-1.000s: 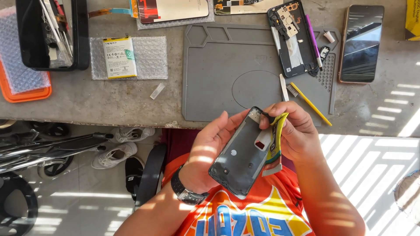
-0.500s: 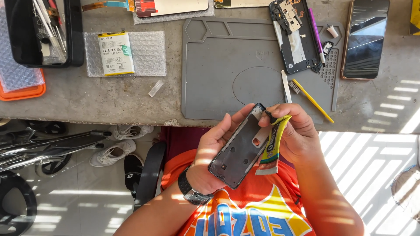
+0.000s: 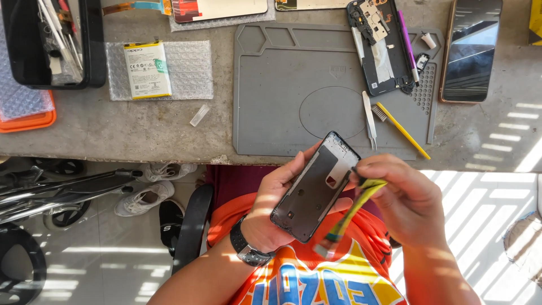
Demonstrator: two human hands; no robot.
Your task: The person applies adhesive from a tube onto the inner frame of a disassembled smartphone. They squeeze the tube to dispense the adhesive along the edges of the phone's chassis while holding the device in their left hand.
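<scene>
Below the grey mat, left hand grips a gutted phone frame; right hand fingers pinch a yellow-green strip.

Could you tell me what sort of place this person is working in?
Probably a phone repair bench: a grey work mat on a concrete table, an opened phone with tweezers, and a phone frame in the left hand.

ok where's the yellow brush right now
In the head view the yellow brush lies at the right on the grey mat, beside the tweezers and just below the opened phone frame.
</scene>
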